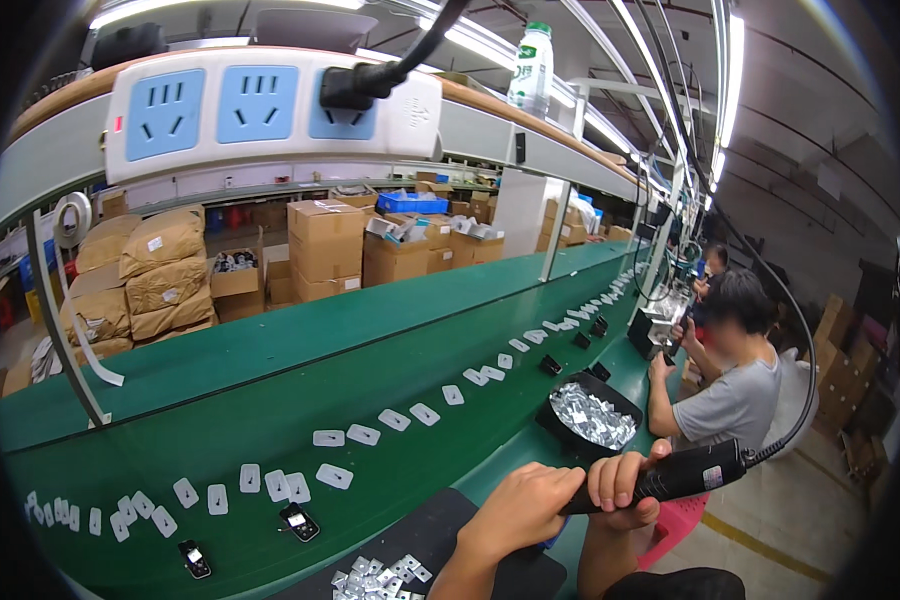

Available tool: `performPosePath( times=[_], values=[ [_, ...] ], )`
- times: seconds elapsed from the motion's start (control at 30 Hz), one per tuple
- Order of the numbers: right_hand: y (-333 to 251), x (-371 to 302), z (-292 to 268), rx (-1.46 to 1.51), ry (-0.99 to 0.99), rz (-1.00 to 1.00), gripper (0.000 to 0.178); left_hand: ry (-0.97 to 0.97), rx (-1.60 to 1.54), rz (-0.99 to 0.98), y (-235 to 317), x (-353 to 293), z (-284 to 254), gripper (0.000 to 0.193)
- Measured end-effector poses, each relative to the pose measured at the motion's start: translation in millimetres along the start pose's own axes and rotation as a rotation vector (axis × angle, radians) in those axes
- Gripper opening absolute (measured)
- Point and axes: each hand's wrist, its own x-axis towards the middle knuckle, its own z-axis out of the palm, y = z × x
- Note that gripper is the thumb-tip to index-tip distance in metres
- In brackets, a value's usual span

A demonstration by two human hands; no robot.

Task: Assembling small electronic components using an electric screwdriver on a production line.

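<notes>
Left hand [518, 508] and right hand [622, 488] have their fingers clamped on the black corded tool [692, 476] near the dark mat [438, 532], where loose metal plates [382, 580] seemingly remain unused, completed work being unclear.

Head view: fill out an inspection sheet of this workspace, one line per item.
Surface: green work surface with a line of white pieces; black mat at the near edge.
Job's things: black handheld tool; loose metal pieces on the mat; more in a black bin.
Clutter: bottle on the upper shelf.
Hands: right hand grips the tool; left hand at its left end, hold unclear.
Cables: tool cable arcs upward; plug in the power strip.
Surroundings: cardboard boxes behind; seated co-worker at right.
</notes>
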Motion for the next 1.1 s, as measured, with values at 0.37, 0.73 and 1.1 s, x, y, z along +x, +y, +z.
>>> performPosePath(
  times=[0.37, 0.73, 1.1],
  values=[
    [4, 16, -20, 0.015, -0.05, 0.045, 0.042, -0.007, -0.019, -0.064, -17, 13, 9, 0.023],
    [20, 19, -60, 0.215, -0.114, 0.022, 0.05, 0.032, 0.081, -0.101, -28, 23, 26, 0.025],
    [12, 18, -85, 0.303, 0.022, 0.128, 0.039, -0.081, 0.083, -0.182, -42, 38, 42, 0.025]
  ],
)
